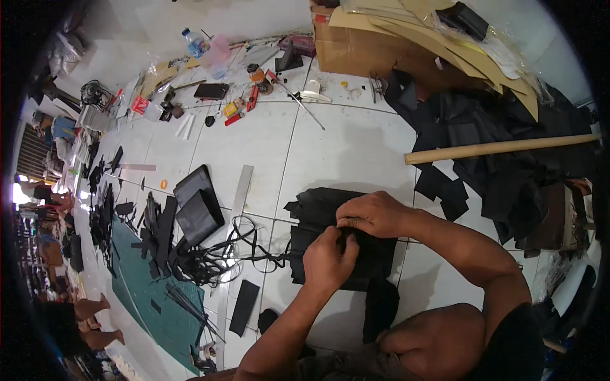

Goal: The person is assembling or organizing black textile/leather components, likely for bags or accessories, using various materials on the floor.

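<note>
My left hand [330, 257] and my right hand [375, 214] come together over a stack of black leather-like sheets [318, 202] on the white tiled floor. Fingers of both hands are closed in a pinch on the black material. The exact spot they grip is mostly hidden between the fingertips. Long thin black straps [248, 254] lie in a tangle just left of the stack. Below the stack, near my leg, rests a loose black piece [381, 305].
A green cutting mat [149, 298], a steel ruler [242, 190] and black folded pieces [198, 203] lie to the left. Screwdrivers, a phone [211, 91] and bottles sit farther off. At right, a wooden stick [502, 149] crosses black scraps beside a cardboard box [356, 51].
</note>
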A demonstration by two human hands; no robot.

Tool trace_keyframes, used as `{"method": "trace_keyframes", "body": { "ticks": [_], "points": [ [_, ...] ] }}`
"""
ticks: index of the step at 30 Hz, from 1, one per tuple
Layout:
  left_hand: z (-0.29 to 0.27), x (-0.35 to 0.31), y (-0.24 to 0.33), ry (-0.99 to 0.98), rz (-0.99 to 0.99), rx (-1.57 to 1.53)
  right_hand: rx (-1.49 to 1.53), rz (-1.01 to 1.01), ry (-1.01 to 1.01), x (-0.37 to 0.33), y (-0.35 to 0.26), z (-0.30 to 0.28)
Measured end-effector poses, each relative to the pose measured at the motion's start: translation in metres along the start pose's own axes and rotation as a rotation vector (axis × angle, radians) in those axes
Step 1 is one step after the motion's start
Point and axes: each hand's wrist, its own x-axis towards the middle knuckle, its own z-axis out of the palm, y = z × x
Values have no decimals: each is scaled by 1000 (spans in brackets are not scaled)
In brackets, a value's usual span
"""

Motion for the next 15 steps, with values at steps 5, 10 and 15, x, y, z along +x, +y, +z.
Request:
{"method": "trace_keyframes", "body": {
  "ticks": [5,10,15],
  "points": [
    [12,-3,-7,11,-3,86,20,102,-111,9,8,0],
    [16,-5,-5,92,-106,86,38,240,-137,22,13,3],
    [5,3,-6,-73,-190,-159,492,591,-11,16,-4,-1]
  ]
}}
